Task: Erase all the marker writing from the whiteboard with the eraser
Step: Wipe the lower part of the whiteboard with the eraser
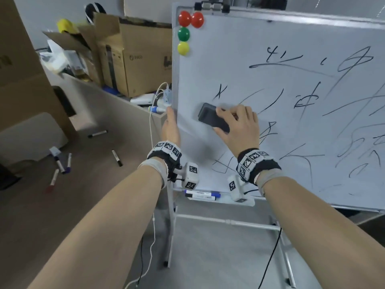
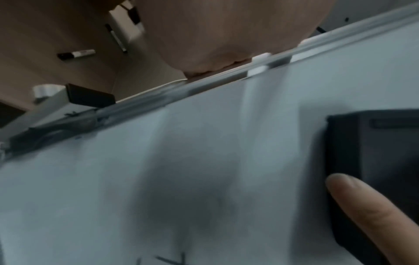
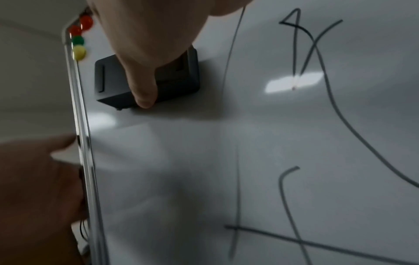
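Note:
The whiteboard (image 1: pixel 229 49) stands on a frame and is covered with black marker writing (image 1: pixel 306 101) across its middle and right. My right hand (image 1: pixel 237 126) grips a black eraser (image 1: pixel 208 115) and presses it flat on the board's left-middle, just below an X-shaped stroke. In the right wrist view my thumb (image 3: pixel 145 71) lies over the eraser (image 3: pixel 113 80), with strokes (image 3: pixel 306 44) to its right. My left hand (image 1: pixel 170 126) holds the board's left edge, thumb along the frame, fingers hidden behind. The left wrist view shows the eraser (image 2: pixel 374 152) on wiped board (image 2: pixel 158 179).
Red, green and yellow magnets (image 1: pixel 184 34) sit at the board's top left corner. Two markers (image 1: pixel 202 195) lie on the tray below. Loose markers (image 1: pixel 62 163) are scattered on the desk at left, with cardboard boxes (image 1: pixel 135 55) behind. A white cable (image 1: pixel 153 122) hangs beside the board.

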Tool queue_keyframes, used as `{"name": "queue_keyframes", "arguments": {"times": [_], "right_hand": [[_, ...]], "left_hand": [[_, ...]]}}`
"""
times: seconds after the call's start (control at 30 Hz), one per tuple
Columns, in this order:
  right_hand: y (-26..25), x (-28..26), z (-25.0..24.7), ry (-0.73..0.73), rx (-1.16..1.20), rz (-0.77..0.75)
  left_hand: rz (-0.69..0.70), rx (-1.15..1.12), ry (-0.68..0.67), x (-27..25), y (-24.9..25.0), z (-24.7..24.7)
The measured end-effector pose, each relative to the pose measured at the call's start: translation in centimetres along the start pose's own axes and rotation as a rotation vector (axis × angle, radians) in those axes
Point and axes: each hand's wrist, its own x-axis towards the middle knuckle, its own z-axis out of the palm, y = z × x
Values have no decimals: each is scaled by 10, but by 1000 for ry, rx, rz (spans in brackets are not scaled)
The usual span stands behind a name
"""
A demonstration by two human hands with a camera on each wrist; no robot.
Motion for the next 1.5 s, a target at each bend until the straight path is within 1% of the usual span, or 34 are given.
{"name": "queue_keyframes", "arguments": {"times": [0.07,0.2,0.3,0.4,0.47,0.53,0.63,0.73,0.87,0.93,1.0,1.07,1.17,1.2,1.27,1.33,1.4,1.5], "right_hand": [[-2,-21,12,-90,28,-59],[-7,-60,31,-219,63,-70],[-7,-90,44,-366,54,-129],[-5,-128,52,-461,45,-105],[-3,-150,55,-474,38,-64],[-2,-162,55,-486,24,-55],[4,-158,46,-449,11,-51],[21,-136,22,-315,-36,28],[50,-79,-14,-100,-43,107],[58,-58,-23,-34,-34,124],[59,-55,-21,0,-8,121],[55,-72,-13,-45,36,94],[48,-120,9,-294,18,-11],[48,-137,16,-369,9,-20],[47,-166,28,-485,-4,12],[46,-180,32,-568,-37,23],[49,-178,29,-569,-67,-14],[60,-153,13,-415,-79,4]], "left_hand": [[-7,13,19,-18,3,-1],[-26,15,46,-14,-26,-4],[-7,15,82,-14,-42,-5],[-21,62,97,-12,-61,-5],[19,148,124,-17,-79,-5],[78,224,163,-27,-92,0],[94,214,181,-27,-100,6],[85,239,195,-27,-97,9],[106,290,226,-27,-98,8],[109,314,248,-29,-99,9],[129,331,278,-35,-103,12],[147,360,322,-40,-109,14],[182,407,379,-39,-115,16],[199,419,399,-35,-116,17],[223,433,440,-30,-119,20],[244,462,486,-29,-120,25],[269,489,529,-30,-124,28],[295,483,526,-29,-125,31]]}}
